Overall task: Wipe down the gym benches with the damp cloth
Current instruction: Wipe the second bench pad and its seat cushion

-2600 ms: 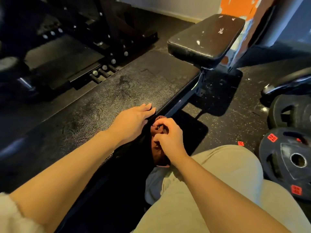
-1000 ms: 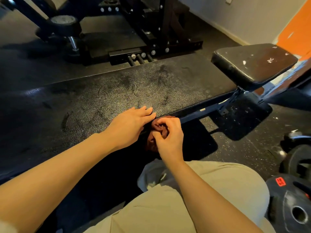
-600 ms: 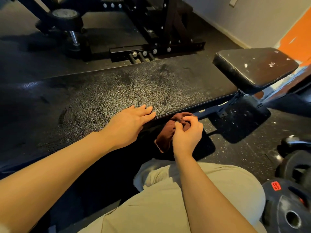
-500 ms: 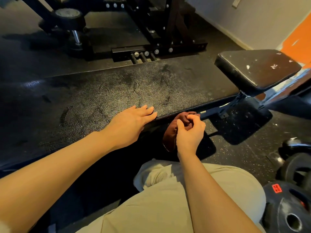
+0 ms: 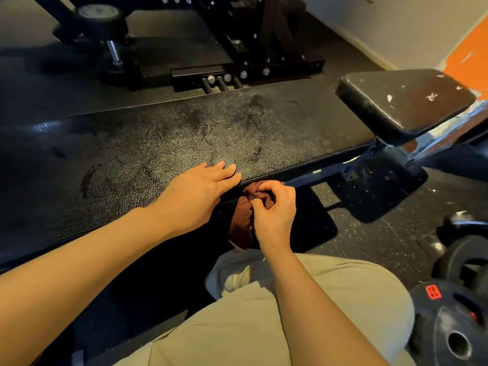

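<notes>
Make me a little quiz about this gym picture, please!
1. True or false: the left hand lies flat on the long bench pad.
2. What does the right hand hold? A) a brown cloth B) a water bottle C) a dumbbell
3. What number is on the red sticker of the weight plate?

Key:
1. True. Its fingers are straight, at the pad's near edge.
2. A. It pinches the brown cloth just below the pad's edge.
3. It reads 10.
</notes>
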`<state>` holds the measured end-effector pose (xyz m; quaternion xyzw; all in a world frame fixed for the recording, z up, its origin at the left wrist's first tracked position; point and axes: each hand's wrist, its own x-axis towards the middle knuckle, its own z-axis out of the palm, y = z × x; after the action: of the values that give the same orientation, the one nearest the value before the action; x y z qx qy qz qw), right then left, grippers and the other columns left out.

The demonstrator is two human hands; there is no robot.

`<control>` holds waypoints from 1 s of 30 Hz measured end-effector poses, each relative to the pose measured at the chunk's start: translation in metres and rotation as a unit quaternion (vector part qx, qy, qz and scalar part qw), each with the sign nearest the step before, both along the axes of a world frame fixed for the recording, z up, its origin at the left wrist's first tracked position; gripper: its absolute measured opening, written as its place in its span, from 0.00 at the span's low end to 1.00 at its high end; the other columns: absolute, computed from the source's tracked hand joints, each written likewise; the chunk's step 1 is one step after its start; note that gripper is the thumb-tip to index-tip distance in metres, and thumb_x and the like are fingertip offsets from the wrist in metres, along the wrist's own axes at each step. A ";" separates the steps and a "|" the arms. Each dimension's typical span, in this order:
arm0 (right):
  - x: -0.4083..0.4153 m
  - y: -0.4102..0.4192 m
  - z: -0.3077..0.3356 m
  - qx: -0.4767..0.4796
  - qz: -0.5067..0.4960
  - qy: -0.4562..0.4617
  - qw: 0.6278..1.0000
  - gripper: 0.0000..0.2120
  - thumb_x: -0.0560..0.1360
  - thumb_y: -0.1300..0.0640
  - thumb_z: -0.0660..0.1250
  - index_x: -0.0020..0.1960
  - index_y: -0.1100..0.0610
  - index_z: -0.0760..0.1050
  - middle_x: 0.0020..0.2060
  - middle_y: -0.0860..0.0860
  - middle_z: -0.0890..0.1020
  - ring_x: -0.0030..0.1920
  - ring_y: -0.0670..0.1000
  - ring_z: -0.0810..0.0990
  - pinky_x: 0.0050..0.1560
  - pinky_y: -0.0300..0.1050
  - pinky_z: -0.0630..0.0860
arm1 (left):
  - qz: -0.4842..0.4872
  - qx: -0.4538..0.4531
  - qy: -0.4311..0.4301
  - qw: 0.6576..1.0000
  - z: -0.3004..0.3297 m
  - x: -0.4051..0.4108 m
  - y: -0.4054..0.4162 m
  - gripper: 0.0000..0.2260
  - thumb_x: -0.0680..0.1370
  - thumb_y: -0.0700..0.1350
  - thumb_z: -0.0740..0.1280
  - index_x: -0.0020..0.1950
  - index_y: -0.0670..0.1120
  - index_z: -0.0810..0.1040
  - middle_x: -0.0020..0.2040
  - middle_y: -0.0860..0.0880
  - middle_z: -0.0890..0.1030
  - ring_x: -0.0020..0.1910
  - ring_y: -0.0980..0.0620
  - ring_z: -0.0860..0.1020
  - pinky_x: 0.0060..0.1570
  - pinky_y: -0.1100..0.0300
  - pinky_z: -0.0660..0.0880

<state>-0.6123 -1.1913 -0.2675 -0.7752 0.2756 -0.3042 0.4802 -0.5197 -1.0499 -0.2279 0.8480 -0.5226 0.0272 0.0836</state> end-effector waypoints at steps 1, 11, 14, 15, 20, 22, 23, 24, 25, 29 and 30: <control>0.000 -0.003 0.001 0.003 -0.017 0.001 1.000 0.14 0.67 0.73 0.67 0.45 0.56 0.77 0.49 0.54 0.72 0.45 0.45 0.75 0.49 0.25 0.68 | 0.002 0.004 0.000 1.000 0.000 0.000 0.000 0.29 0.77 0.37 0.64 0.77 0.48 0.61 0.77 0.49 0.62 0.76 0.46 0.59 0.74 0.49 0.56; 0.004 -0.022 0.001 0.008 -0.054 -0.001 0.999 0.11 0.70 0.68 0.70 0.48 0.55 0.75 0.53 0.55 0.71 0.45 0.36 0.72 0.46 0.24 0.67 | -0.002 -0.014 -0.007 1.000 0.000 -0.001 -0.001 0.28 0.75 0.35 0.66 0.75 0.46 0.66 0.74 0.47 0.67 0.74 0.43 0.64 0.71 0.48 0.60; -0.003 -0.014 0.000 -0.009 0.058 0.016 0.998 0.13 0.67 0.71 0.70 0.45 0.56 0.76 0.49 0.56 0.72 0.41 0.34 0.72 0.42 0.26 0.68 | 0.006 -0.003 0.010 1.000 0.001 -0.001 -0.001 0.28 0.77 0.36 0.64 0.76 0.48 0.63 0.76 0.50 0.64 0.76 0.46 0.61 0.73 0.50 0.57; -0.005 -0.010 -0.002 -0.003 0.097 0.032 0.995 0.13 0.67 0.72 0.70 0.45 0.56 0.77 0.48 0.56 0.72 0.39 0.35 0.72 0.41 0.27 0.68 | 0.005 -0.006 0.010 1.000 0.001 -0.001 -0.001 0.28 0.77 0.36 0.65 0.76 0.48 0.64 0.76 0.50 0.64 0.75 0.46 0.61 0.73 0.50 0.58; -0.003 -0.002 -0.007 0.041 0.005 0.027 0.999 0.12 0.68 0.72 0.68 0.44 0.56 0.76 0.49 0.54 0.72 0.39 0.40 0.73 0.44 0.26 0.67 | -0.009 0.000 -0.018 1.000 0.000 -0.002 0.000 0.29 0.72 0.34 0.70 0.73 0.44 0.69 0.72 0.46 0.70 0.71 0.41 0.68 0.68 0.43 0.65; 0.000 -0.014 -0.003 0.026 -0.092 0.001 0.995 0.11 0.70 0.70 0.69 0.47 0.58 0.75 0.51 0.56 0.71 0.41 0.45 0.73 0.46 0.25 0.66 | -0.005 -0.001 -0.023 1.000 0.001 -0.005 0.000 0.29 0.72 0.33 0.70 0.73 0.43 0.69 0.72 0.44 0.71 0.71 0.40 0.68 0.68 0.43 0.64; 0.001 -0.020 -0.001 0.018 -0.105 -0.003 0.994 0.10 0.70 0.70 0.70 0.48 0.59 0.75 0.52 0.57 0.71 0.42 0.43 0.72 0.46 0.24 0.65 | -0.005 -0.002 -0.020 1.000 0.002 -0.005 0.000 0.29 0.73 0.33 0.69 0.74 0.43 0.68 0.73 0.44 0.69 0.72 0.40 0.67 0.69 0.44 0.63; 0.002 -0.025 0.000 0.016 -0.098 -0.001 0.995 0.10 0.70 0.69 0.70 0.49 0.60 0.75 0.53 0.57 0.71 0.43 0.40 0.72 0.47 0.22 0.65 | -0.006 -0.002 -0.012 1.000 0.003 -0.006 -0.001 0.29 0.75 0.34 0.67 0.75 0.44 0.66 0.74 0.45 0.67 0.73 0.41 0.65 0.71 0.46 0.60; 0.001 -0.026 0.001 0.012 -0.081 0.004 0.997 0.10 0.70 0.69 0.70 0.49 0.61 0.75 0.53 0.58 0.71 0.44 0.36 0.71 0.47 0.21 0.64 | -0.005 -0.003 0.003 1.000 0.004 -0.005 0.000 0.28 0.77 0.35 0.65 0.76 0.45 0.63 0.76 0.47 0.64 0.75 0.44 0.62 0.72 0.49 0.57; -0.005 0.003 0.003 -0.023 0.049 0.013 0.998 0.13 0.68 0.70 0.71 0.47 0.56 0.74 0.51 0.57 0.71 0.46 0.30 0.70 0.46 0.24 0.67 | 0.011 -0.039 0.056 0.998 0.017 -0.002 0.016 0.22 0.80 0.38 0.62 0.74 0.49 0.69 0.74 0.52 0.66 0.74 0.52 0.65 0.71 0.59 0.60; -0.007 0.015 0.003 -0.024 0.100 0.017 0.995 0.14 0.68 0.70 0.71 0.46 0.55 0.74 0.50 0.56 0.71 0.44 0.34 0.72 0.44 0.26 0.69 | 0.020 -0.053 0.052 0.997 0.020 -0.002 0.024 0.20 0.79 0.38 0.64 0.71 0.48 0.72 0.72 0.51 0.70 0.71 0.51 0.69 0.68 0.58 0.65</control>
<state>-0.6192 -1.1764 -0.2640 -0.8151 0.1978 -0.2479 0.4849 -0.5217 -1.0258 -0.2078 0.8526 -0.4988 0.0126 0.1552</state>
